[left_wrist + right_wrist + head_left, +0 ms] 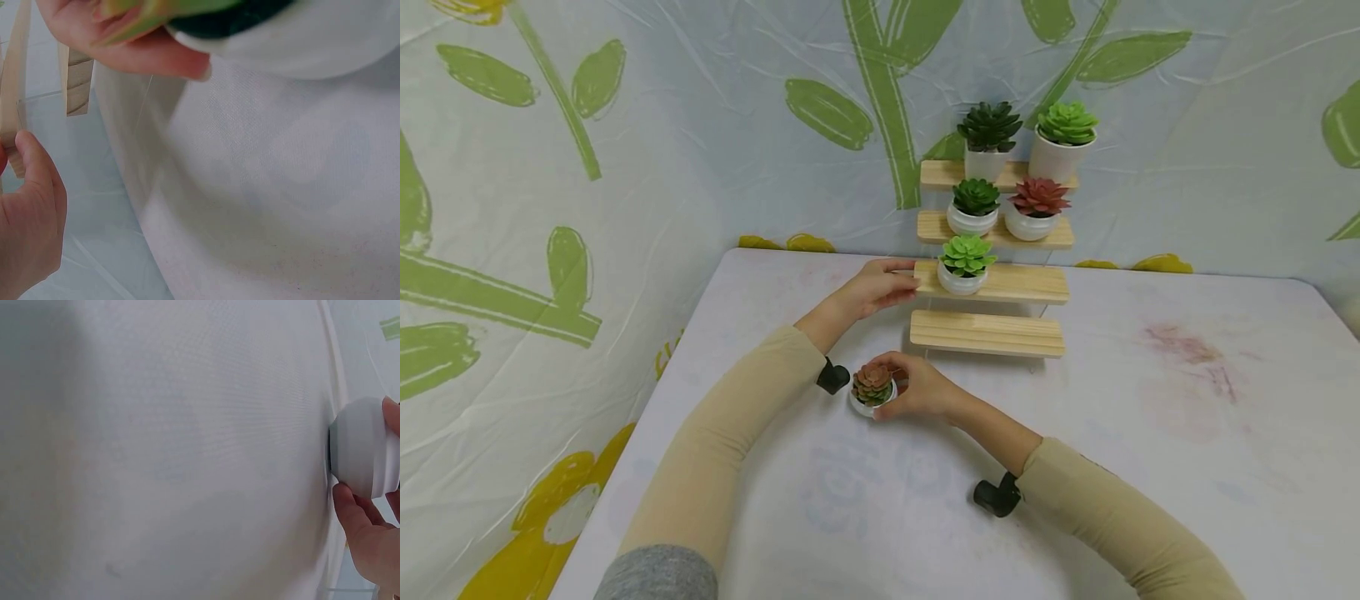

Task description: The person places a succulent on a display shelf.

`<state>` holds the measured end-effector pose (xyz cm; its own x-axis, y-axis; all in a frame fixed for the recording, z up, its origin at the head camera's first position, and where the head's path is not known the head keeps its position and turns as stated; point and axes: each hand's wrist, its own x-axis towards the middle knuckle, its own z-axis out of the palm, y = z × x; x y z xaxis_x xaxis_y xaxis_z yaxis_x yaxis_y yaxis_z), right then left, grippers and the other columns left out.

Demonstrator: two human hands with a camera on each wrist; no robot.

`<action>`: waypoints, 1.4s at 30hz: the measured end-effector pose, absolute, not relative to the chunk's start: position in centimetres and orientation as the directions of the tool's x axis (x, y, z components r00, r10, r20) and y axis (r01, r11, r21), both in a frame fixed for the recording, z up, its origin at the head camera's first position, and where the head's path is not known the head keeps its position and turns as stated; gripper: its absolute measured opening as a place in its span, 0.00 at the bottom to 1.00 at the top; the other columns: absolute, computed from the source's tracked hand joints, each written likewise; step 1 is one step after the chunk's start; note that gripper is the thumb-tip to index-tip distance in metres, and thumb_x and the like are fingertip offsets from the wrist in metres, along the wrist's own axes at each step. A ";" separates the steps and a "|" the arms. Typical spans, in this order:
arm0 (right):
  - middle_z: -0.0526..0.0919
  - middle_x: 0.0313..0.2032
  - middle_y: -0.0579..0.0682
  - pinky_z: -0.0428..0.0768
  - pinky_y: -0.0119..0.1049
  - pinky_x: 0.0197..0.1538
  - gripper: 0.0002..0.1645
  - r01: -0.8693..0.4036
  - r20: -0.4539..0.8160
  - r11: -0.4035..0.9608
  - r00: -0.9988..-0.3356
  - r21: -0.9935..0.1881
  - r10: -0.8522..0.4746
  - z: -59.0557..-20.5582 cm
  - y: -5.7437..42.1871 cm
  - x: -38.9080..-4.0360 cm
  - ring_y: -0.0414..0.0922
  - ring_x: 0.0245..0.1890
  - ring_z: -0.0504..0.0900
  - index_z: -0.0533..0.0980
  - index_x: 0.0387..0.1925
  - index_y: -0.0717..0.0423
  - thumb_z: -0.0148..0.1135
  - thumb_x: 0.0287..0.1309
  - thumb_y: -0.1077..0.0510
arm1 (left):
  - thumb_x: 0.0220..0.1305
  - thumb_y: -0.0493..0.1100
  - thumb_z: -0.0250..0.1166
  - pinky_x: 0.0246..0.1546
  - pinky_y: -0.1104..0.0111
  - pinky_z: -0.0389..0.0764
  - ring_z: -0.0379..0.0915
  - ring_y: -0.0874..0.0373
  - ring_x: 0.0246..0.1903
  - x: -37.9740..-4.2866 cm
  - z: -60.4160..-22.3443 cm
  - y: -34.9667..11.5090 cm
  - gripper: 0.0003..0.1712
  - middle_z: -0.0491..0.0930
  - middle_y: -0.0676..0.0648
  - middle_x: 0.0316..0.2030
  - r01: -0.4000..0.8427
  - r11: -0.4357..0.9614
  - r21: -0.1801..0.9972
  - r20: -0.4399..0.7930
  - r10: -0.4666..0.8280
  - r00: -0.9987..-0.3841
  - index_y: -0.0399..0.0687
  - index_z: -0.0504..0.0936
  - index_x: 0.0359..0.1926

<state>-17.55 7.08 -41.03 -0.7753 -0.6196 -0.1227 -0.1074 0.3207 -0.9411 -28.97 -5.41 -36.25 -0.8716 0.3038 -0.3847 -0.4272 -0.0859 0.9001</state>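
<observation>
A small white pot with a reddish-brown and green succulent (872, 386) is between the thumb and fingers of my right hand (921, 387), low over the table in front of the tiered stand. The right wrist view shows the white pot (362, 447) gripped from its side. My left hand (874, 289) grips the left end of the third wooden shelf (1030, 283); its thumb shows against the plank in the left wrist view. On that shelf, close to my left fingers, sits a bright green potted succulent (967, 258). The bottom shelf (988, 333) is bare.
Two potted succulents, one dark green (990, 129) and one light green (1066, 125), stand on the top shelf. Below them are a green one (975, 198) and a red one (1039, 198). A printed cloth (700, 125) hangs behind the white table (1150, 467), which has a reddish stain.
</observation>
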 end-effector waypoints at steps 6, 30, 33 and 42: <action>0.76 0.49 0.53 0.76 0.44 0.52 0.37 -0.089 -0.136 0.329 -0.787 -0.940 -0.602 -40.6 7.1 -17.6 0.50 0.48 0.74 0.70 0.56 0.59 0.74 0.40 0.64 | 0.63 0.28 0.58 0.30 0.76 0.80 0.75 0.60 0.28 -29.0 -36.4 -5.4 0.26 0.75 0.46 0.33 -0.429 -0.086 0.899 -0.386 0.303 -0.871 0.37 0.68 0.63; 0.76 0.50 0.55 0.75 0.50 0.54 0.39 -0.076 -0.101 0.277 -0.813 -0.958 -0.574 -37.2 9.5 -18.4 0.50 0.50 0.73 0.70 0.58 0.60 0.74 0.40 0.66 | 0.63 0.28 0.58 0.27 0.78 0.79 0.75 0.61 0.26 -28.8 -36.1 -5.4 0.26 0.75 0.46 0.33 -0.440 -0.080 0.894 -0.400 0.296 -0.867 0.37 0.68 0.63; 0.75 0.51 0.55 0.75 0.50 0.54 0.39 -0.069 -0.105 0.282 -0.822 -0.957 -0.559 -37.0 10.1 -18.4 0.50 0.51 0.73 0.69 0.58 0.60 0.74 0.40 0.66 | 0.63 0.28 0.58 0.27 0.78 0.79 0.75 0.61 0.26 -28.9 -36.1 -5.4 0.26 0.75 0.45 0.34 -0.443 -0.082 0.893 -0.402 0.299 -0.866 0.37 0.68 0.63; 0.72 0.55 0.55 0.75 0.44 0.54 0.41 -0.050 -0.114 0.296 -0.852 -0.954 -0.511 -36.2 12.4 -18.5 0.51 0.54 0.71 0.68 0.61 0.59 0.74 0.41 0.66 | 0.63 0.28 0.58 0.30 0.77 0.80 0.75 0.61 0.27 -29.0 -36.3 -5.5 0.27 0.75 0.46 0.34 -0.441 -0.093 0.893 -0.394 0.313 -0.864 0.36 0.67 0.63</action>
<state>-18.47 12.41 -36.20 -0.8521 -0.5108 -0.1140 -0.0499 0.2961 -0.9539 -29.01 -5.50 -36.32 -0.8642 0.3130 -0.3939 -0.4406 -0.0930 0.8929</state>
